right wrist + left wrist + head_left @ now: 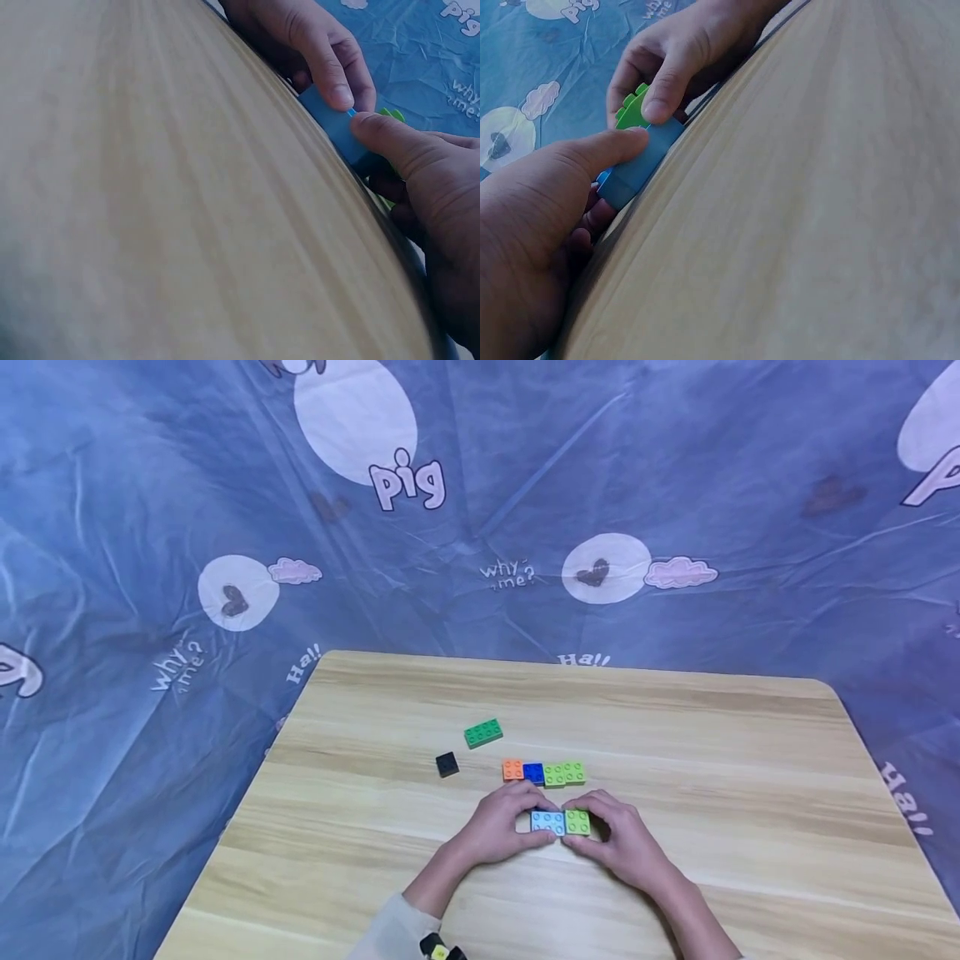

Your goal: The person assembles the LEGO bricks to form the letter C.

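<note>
A light blue brick (547,819) with round studs lies near the middle of the table, pinched at its left part by my left hand (495,828). At its right end sits a lime green brick (577,822), which my right hand (624,839) holds between thumb and fingers. In the left wrist view the lime brick (632,112) rises above the blue brick (641,166), and both thumbs press close together along the near side. The right wrist view shows the blue brick's face (330,124), with most of the green hidden behind my right thumb.
Just beyond my hands, a row of bricks holds an orange one (513,769), a dark blue one (533,774) and a lime green section (564,774). Farther left lie a green brick (483,733) and a small black brick (447,765). Printed blue cloth (465,527) hangs behind the table.
</note>
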The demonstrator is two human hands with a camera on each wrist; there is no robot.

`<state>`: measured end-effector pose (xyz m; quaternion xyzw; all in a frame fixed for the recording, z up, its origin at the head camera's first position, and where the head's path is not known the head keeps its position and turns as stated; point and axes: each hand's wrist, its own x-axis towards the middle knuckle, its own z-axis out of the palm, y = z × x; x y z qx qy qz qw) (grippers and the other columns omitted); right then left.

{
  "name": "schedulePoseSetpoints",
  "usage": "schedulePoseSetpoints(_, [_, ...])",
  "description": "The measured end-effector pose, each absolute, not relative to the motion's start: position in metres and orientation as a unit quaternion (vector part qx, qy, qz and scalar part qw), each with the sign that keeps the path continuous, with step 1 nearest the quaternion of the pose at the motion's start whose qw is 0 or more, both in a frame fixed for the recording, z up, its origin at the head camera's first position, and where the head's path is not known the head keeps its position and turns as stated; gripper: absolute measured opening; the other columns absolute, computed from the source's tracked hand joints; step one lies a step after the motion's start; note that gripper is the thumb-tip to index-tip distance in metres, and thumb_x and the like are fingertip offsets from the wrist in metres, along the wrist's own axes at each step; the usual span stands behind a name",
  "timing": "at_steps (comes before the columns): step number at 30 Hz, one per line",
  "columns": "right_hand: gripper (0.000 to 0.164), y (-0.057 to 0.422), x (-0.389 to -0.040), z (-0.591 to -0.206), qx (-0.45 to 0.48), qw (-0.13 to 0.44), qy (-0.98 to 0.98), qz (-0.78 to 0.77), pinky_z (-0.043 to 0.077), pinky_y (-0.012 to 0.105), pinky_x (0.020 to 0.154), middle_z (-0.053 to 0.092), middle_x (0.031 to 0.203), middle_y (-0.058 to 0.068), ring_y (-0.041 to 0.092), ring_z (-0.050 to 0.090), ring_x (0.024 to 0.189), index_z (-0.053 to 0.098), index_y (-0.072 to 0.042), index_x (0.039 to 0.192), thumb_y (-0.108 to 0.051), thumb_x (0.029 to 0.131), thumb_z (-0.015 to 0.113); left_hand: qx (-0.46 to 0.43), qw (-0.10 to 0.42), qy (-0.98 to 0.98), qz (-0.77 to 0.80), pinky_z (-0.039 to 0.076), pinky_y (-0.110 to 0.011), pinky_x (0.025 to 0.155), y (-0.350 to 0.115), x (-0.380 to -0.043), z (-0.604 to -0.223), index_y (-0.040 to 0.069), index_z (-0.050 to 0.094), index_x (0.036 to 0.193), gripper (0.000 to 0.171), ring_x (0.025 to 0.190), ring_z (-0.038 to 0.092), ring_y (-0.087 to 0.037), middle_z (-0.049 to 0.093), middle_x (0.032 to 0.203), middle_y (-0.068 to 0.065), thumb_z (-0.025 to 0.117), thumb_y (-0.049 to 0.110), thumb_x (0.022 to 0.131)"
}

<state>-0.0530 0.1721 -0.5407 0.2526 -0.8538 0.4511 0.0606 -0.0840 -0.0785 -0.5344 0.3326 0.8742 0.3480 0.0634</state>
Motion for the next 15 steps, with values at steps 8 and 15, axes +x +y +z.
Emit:
schedulePoseSetpoints(8, [0.042,0.1730,-0.0557,-0.5448,0.252,0.052,-0.852,0.455,0.051,0.017,0.095,0.072,0.114,-0.016,0.007,0.067,0.107,0.075,-0.023,0.120,-0.022,0.082,0.093,0.330,0.054,0.869,0.364,0.051,-0.026,0.102,-0.0800,-0.0833,-0.5366,0.029,0.074,0.127,0.037,0.116,0.058,-0.002,0.065,0.123,0.017,0.081,0.044,0.094])
schedulePoseSetpoints(15, [0.042,0.1716,-0.0530,-0.5442,0.239,0.056,-0.859,0.450,0.048,0.013,0.096,0.072,0.113,-0.016,0.008,0.068,0.107,0.076,-0.020,0.118,-0.022,0.080,0.095,0.344,-0.079,0.794,0.494,0.057,-0.025,0.083,-0.0859,-0.0871,-0.5368,0.013,0.075,0.122,0.029,0.099,0.065,-0.014,0.067,0.114,0.004,0.082,0.020,0.094])
